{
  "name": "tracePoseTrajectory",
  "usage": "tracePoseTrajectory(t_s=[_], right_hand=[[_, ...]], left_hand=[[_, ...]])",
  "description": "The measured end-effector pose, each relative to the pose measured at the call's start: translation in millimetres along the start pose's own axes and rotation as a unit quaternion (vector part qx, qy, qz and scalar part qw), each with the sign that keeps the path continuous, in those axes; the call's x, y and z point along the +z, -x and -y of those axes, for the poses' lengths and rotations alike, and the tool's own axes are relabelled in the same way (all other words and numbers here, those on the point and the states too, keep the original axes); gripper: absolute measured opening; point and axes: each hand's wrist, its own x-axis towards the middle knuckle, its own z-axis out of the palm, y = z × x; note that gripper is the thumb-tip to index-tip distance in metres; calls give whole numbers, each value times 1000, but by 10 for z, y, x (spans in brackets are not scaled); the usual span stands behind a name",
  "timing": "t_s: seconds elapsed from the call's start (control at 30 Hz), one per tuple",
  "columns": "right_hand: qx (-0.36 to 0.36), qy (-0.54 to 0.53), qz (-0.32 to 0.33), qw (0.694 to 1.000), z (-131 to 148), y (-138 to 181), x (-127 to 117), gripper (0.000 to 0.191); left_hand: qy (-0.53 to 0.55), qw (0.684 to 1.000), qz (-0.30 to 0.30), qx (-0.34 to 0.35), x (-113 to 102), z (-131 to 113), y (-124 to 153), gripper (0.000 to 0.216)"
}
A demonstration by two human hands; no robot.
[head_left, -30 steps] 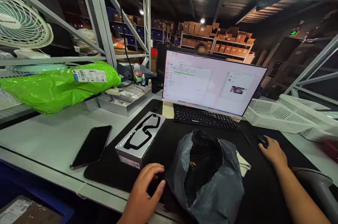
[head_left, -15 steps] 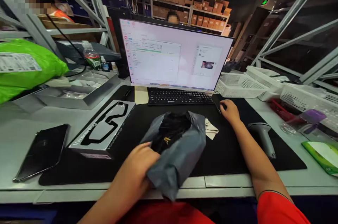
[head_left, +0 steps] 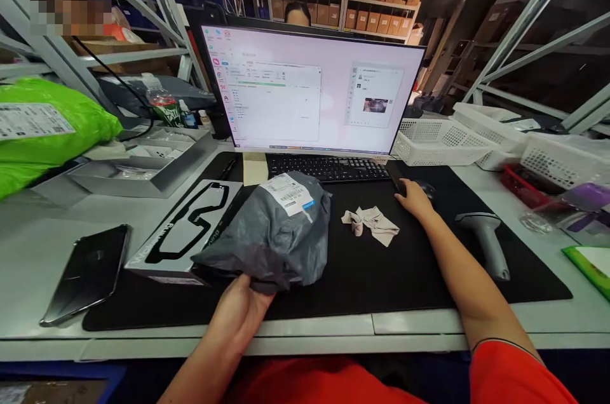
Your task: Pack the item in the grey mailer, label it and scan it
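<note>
The left hand (head_left: 243,309) grips the near edge of a gray poly mailer (head_left: 274,248), its shipping label (head_left: 289,194) facing up, over the black desk mat (head_left: 381,283). To its right lies a crumpled beige cleaning cloth (head_left: 379,224). Well apart from the left, the right hand (head_left: 416,201) is at a black computer mouse (head_left: 427,188), its grip unclear. Farther back sit a keyboard (head_left: 328,169) and lit monitor (head_left: 328,96).

Red top (head_left: 324,383) at 6 o'clock; short right sleeve (head_left: 512,375) at 5 o'clock, same red, thin dark trim (head_left: 498,338) edging it. Hands (head_left: 243,307) and forearms (head_left: 457,264) are bare.
</note>
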Motion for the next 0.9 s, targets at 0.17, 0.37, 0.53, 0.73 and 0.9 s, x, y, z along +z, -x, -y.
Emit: tracePoseTrajectory(t_s=[0.17, 0.37, 0.53, 0.73, 0.9], right_hand=[[20, 5, -5, 1000, -57, -5, -31, 54], [35, 48, 4, 998, -40, 19, 11, 49], [24, 72, 8, 997, -29, 21, 10, 50], [-100, -57, -74, 991, 380, 62, -265, 42], [-241, -169, -69, 953, 1100, 401, -637, 33]], left_hand=[[-138, 986, 26, 89, -395, 106, 67, 83], [-496, 736, -91, 451, -923, -51, 278, 94], [-577, 517, -75, 627, -1007, -475, 573, 97], [-742, 410, 272, 455, -534, -675, 453, 92], [-767, 331, 288, 469, -297, -259, 139, 60]])
